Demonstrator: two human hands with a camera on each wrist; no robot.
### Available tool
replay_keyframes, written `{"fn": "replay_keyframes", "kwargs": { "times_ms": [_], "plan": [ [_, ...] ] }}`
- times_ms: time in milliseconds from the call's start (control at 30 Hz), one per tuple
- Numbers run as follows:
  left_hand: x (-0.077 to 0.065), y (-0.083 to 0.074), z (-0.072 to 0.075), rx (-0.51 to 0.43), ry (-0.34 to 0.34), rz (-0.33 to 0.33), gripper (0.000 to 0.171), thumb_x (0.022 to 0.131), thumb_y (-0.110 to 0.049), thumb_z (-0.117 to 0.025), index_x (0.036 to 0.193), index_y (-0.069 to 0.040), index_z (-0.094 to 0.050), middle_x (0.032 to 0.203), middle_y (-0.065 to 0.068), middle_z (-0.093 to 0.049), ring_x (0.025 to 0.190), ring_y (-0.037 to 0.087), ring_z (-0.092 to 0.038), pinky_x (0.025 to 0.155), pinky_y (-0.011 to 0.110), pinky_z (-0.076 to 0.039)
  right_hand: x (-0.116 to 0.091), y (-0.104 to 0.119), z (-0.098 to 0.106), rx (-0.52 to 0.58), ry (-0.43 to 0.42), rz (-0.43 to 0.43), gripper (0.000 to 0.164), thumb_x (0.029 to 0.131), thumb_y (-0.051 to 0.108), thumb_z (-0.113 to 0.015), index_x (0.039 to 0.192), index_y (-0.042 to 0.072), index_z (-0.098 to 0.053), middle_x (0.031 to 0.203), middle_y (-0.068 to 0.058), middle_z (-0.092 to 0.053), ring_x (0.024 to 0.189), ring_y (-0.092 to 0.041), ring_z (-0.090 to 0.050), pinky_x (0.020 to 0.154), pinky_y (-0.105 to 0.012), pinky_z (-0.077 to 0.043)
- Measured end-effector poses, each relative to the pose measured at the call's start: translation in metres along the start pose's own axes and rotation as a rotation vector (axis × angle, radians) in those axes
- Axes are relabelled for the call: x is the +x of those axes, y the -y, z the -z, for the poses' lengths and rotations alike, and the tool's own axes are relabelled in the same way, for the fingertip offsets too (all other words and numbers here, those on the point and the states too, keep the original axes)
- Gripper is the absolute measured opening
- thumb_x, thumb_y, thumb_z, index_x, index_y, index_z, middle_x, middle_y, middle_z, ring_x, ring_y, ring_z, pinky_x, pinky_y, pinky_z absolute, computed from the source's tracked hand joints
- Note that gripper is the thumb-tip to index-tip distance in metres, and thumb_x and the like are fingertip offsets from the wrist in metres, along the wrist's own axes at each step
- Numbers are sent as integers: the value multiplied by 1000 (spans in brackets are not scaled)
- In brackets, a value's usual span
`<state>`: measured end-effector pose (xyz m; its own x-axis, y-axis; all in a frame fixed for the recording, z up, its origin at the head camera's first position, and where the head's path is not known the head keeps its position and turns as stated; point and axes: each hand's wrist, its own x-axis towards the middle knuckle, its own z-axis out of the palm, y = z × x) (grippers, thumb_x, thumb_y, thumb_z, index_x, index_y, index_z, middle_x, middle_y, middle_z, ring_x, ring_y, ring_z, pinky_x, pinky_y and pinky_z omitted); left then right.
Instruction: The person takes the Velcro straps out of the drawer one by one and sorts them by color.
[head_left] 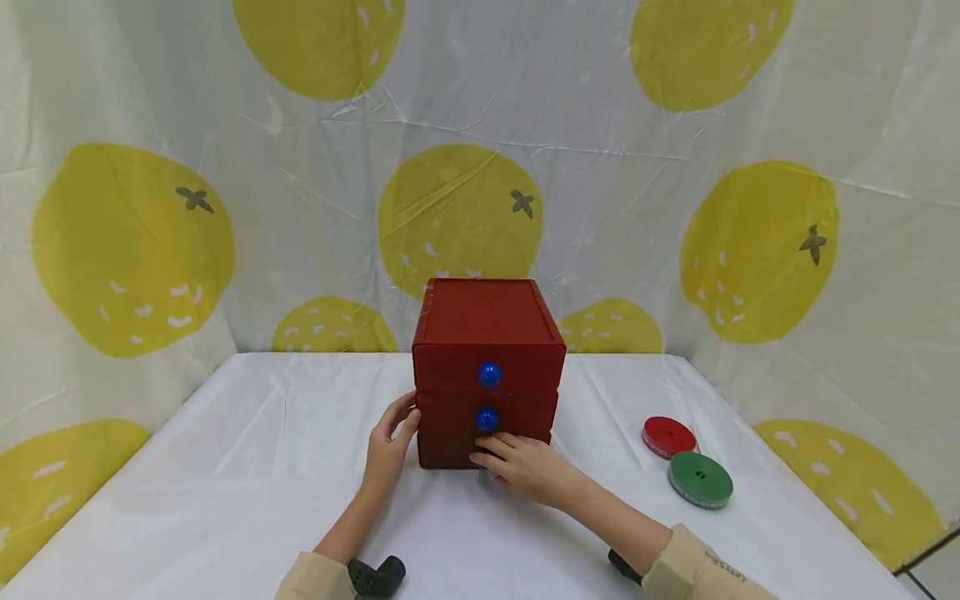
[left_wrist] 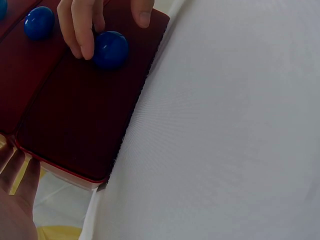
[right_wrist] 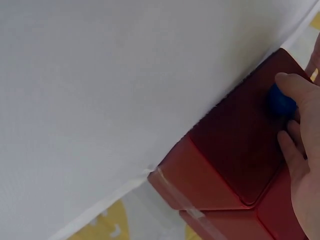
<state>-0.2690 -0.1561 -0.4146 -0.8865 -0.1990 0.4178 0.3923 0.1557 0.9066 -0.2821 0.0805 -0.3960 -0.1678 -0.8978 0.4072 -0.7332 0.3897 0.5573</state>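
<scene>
A dark red drawer unit (head_left: 491,312) with three stacked drawers and round blue knobs stands on the white-covered table. My left hand (head_left: 388,446) rests against its left side, fingers extended along the wall in the left wrist view. At the front, my right hand (head_left: 528,468) is at the bottom drawer. Its fingers are beside the bottom blue knob (left_wrist: 111,50), while the thumb stands a little apart on the other side. In the right wrist view the thumb partly covers that knob (right_wrist: 281,101). The middle knob (head_left: 487,419) and top knob (head_left: 489,374) are untouched.
To the right on the table lie a red ribbon roll (head_left: 668,437) and a green ribbon roll (head_left: 701,480), side by side. A white curtain with yellow fruit prints (head_left: 461,217) hangs behind and around the table (head_left: 300,417).
</scene>
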Motion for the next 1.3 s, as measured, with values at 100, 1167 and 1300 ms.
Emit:
{"fn": "replay_keyframes", "kwargs": {
  "times_ms": [100, 1167, 1300],
  "plan": [
    [0, 0, 0, 2, 0, -7, 37, 91, -27, -54, 126, -16, -52, 123, 4, -57, 105, -3, -52, 87, 16, -46, 0, 0, 0, 1, 26, 6, 41, 75, 30, -73, 113, 23, -58, 113, 5, -60, 101, -9, -57, 81, -18, -50],
    [-3, -2, 0, 0, -3, 34, 35, 91, -28, -54, 125, -19, -53, 122, -1, -57, 105, -4, -51, 86, 15, -46, 13, 4, 6, -93, 154, 32, 30, 79, 21, -69, 106, 24, -56, 105, 7, -55, 97, -8, -52, 73, -13, -50],
    [-2, -3, 0, 11, 2, 40, 36, 91, -30, -54, 126, -21, -52, 123, -3, -57, 106, -4, -50, 87, 15, -45, 13, 3, 7, -100, 143, 40, 32, 77, 21, -71, 106, 23, -55, 103, 7, -55, 96, -8, -51, 74, -13, -50]
  ]
}}
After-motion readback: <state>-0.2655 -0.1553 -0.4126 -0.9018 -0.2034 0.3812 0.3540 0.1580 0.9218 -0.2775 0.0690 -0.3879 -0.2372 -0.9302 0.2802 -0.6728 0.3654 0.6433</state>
